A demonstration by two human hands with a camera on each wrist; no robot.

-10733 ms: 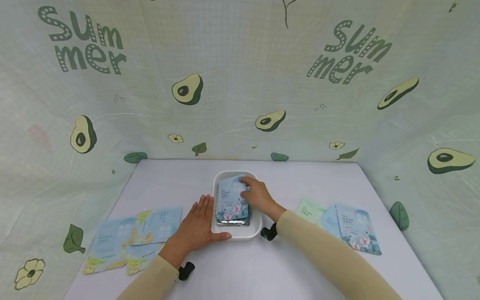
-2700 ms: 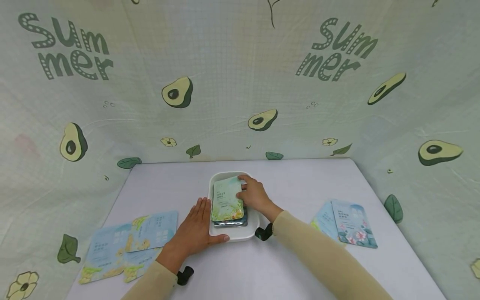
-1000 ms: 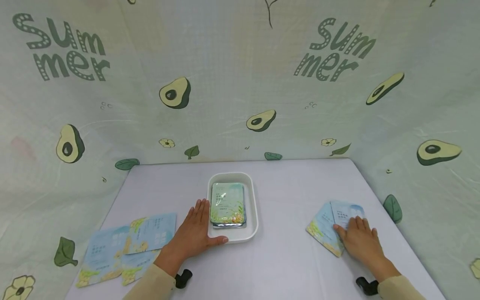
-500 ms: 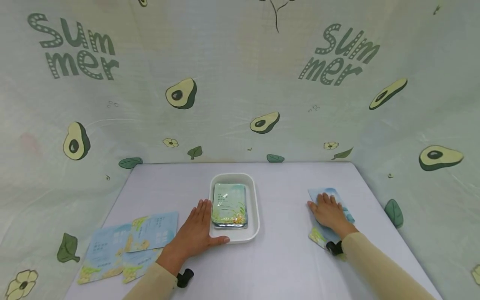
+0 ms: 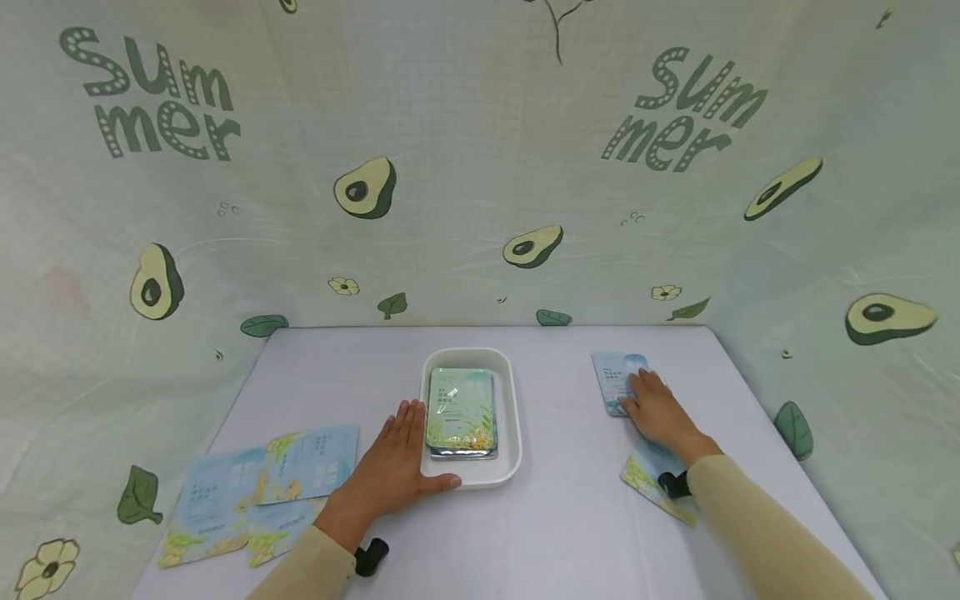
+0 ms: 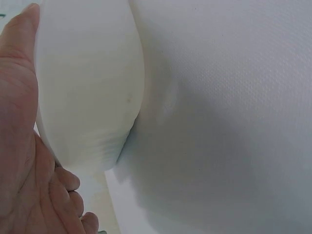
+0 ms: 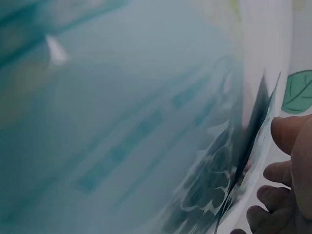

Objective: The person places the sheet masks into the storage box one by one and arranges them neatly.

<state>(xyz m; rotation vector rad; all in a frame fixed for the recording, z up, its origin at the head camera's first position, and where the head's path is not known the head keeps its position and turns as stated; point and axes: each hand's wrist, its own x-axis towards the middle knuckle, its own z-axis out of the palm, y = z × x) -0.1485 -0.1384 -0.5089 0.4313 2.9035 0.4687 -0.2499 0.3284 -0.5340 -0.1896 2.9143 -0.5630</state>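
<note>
My right hand pinches a blue face mask packet with a pink-flower print by its right edge, at the right of the table. In the right wrist view, the thumb and fingers are beside a thin packet edge. My left hand lies with straight fingers along the left side of a white tray, thumb at its front corner. The left wrist view shows the tray's outer wall against that hand. In the tray, a green face mask packet tops a stack with silvery edges.
Another light blue packet with a yellow-green corner lies under my right wrist. Several blue packets overlap at the table's left. A printed cloth hangs behind the white table.
The green packet was laid on the tray's stack. My right hand reached to the right-hand pile, took the flowered blue packet and moved it left and away from me. My left hand stays put.
</note>
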